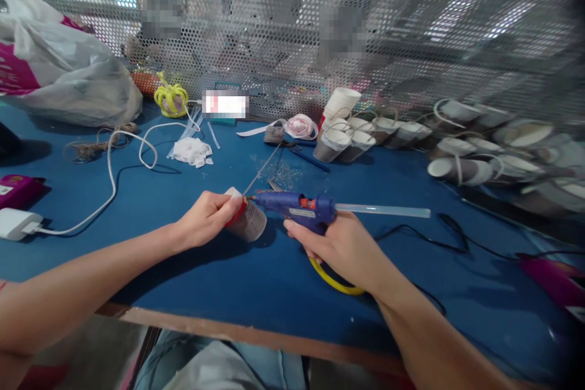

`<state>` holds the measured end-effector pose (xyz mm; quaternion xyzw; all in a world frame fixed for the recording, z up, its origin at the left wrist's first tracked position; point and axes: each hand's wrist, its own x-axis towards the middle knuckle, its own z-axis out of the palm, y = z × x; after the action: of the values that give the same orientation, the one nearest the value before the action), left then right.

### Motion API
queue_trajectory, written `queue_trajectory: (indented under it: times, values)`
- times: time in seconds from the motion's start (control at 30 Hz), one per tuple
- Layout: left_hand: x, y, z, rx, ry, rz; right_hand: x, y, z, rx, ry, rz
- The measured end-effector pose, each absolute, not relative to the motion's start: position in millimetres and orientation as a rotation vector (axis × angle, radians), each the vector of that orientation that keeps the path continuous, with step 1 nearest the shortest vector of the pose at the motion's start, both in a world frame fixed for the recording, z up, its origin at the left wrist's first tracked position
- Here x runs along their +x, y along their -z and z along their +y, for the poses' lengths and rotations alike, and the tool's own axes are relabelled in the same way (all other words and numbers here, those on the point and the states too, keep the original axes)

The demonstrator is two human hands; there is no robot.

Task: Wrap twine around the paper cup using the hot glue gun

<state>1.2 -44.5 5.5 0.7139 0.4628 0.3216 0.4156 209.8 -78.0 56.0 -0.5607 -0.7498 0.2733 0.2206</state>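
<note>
Left hand grips a small tilted cup at its red band, while the right hand wraps around a blue glue gun, a clear glue stick poking out of its back. Nozzle right up beside the left thumb now; whether it touches the cup is too small to tell. Done well, this looks like a job for a steady cup, a light squeeze and a thin bead, with that thumb kept clear of a likely hot tip. A thin pale strand slants away from there, best spared any stray glue. As for position, the cup is between the two hands, within the left one's grasp, over the blue tabletop; the right hand stands apart from it.
</note>
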Motion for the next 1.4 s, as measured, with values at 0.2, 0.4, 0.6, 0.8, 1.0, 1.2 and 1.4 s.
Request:
queue_trajectory:
  times: [0.2, 0.4, 0.6, 0.8, 1.0, 1.2, 1.4]
  values:
    - [0.9, -4.2, -43.9, 1.772, -0.809, 1.141, 211.8, -60.2, -71.1, -1.563, -0.983, -1.883]
    - [-0.6, -7.5, -44.0, 1.798, -0.885, 1.124, 235.0, -58.7, -40.6, -1.552, -1.036, -1.487]
    - [-2.0, -6.9, -41.8, 1.822, -0.926, 1.092, 251.0, -40.1, -3.3, -1.718, -0.997, -1.485]
    - [-1.9, -8.0, -41.6, 1.845, -0.947, 1.078, 255.4, -29.9, 16.4, -1.974, -0.842, -1.468]
    - [-0.2, -12.0, -44.4, 1.883, -0.979, 1.069, 245.6, -43.2, 12.7, -1.895, -0.714, -1.499]
    - [4.6, -14.1, -48.6, 1.955, -0.948, 1.038, 184.3, -47.2, -16.7, -1.477, -1.184, -1.652]
    - [15.6, -22.1, -49.4, 2.058, -0.82, 0.968, 165.1, -42.7, -24.4, -1.183, -1.307, -1.517]
